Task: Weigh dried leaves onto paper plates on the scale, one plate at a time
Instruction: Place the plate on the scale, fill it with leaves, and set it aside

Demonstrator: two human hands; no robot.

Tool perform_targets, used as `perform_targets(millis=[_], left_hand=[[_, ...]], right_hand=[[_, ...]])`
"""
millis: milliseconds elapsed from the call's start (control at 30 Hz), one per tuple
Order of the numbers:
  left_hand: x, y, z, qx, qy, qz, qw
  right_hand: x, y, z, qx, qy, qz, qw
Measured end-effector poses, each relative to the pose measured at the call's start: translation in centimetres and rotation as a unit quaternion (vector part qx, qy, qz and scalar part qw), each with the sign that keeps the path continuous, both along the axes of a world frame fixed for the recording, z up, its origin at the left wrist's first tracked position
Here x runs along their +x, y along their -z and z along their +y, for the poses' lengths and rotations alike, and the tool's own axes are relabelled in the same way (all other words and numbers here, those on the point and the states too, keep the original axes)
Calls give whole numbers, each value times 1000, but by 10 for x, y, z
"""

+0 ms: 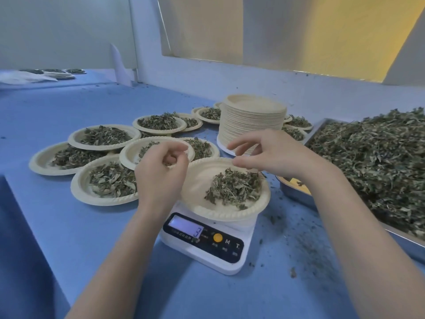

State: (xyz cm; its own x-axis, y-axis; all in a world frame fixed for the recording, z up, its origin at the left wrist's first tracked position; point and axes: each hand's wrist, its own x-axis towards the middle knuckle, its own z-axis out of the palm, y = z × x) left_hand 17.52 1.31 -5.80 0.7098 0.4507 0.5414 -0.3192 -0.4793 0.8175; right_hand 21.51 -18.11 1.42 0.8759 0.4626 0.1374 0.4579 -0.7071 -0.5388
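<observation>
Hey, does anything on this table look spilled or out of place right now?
Yes. Loose leaf crumbs are scattered over the blue table between the scale and the metal tray. On the scale's plate, the leaves sit off-centre, toward its right.

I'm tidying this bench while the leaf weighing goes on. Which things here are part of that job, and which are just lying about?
Part of the job:
scale
plate on the scale
leaves on that plate
tray of leaves
stack of empty plates
filled plates
left hand
right hand

Just lying about:
metal bowl
white paper at far left
leaf crumbs on the table
</observation>
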Motion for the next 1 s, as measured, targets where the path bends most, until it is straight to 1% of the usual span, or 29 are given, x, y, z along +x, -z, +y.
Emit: perform_targets(millis=[67, 133, 233, 300, 367, 433, 500, 533, 600, 700, 800, 900, 1000], left_hand=[[-1, 3, 4, -16, 5, 10, 1000], [-2, 6, 5, -14, 9, 20, 1000], [-3, 8, 5, -25, 17, 18, 999], [-5, 8, 4, -13, 16, 12, 1000], [-7, 3, -1, 24, 15, -5, 1000], [-9, -6, -11, 93, 25, -35, 995], [-9, -18, -29, 168, 54, -51, 983], [-8, -24, -41, 193, 74, -45, 977], [-6, -33, -70, 220, 120, -20, 968], [3, -42, -120, 244, 196, 21, 950], [13, -47, -173, 286, 242, 109, 921], [25, -43, -215, 339, 266, 206, 878], [40, -33, -235, 352, 270, 299, 845]], right_hand=[[0, 1, 0, -5, 0, -2, 1000], [1, 2, 1, -12, 2, -2, 1000], [1, 5, 3, -33, -2, -2, 999], [0, 5, 4, -41, -4, 2, 999], [-1, 4, 4, -45, -7, 4, 999], [-3, 2, 4, -41, -10, 2, 999], [-6, -2, -1, -23, -7, -6, 1000], [-9, -5, -6, -13, -5, -8, 1000], [-14, -10, -22, -10, 3, -7, 1000], [-21, -15, -61, -49, 49, -7, 998], [-21, -12, -109, -112, 119, -12, 987], [-12, -1, -150, -171, 167, 21, 971], [7, 15, -180, -227, 195, 35, 954]])
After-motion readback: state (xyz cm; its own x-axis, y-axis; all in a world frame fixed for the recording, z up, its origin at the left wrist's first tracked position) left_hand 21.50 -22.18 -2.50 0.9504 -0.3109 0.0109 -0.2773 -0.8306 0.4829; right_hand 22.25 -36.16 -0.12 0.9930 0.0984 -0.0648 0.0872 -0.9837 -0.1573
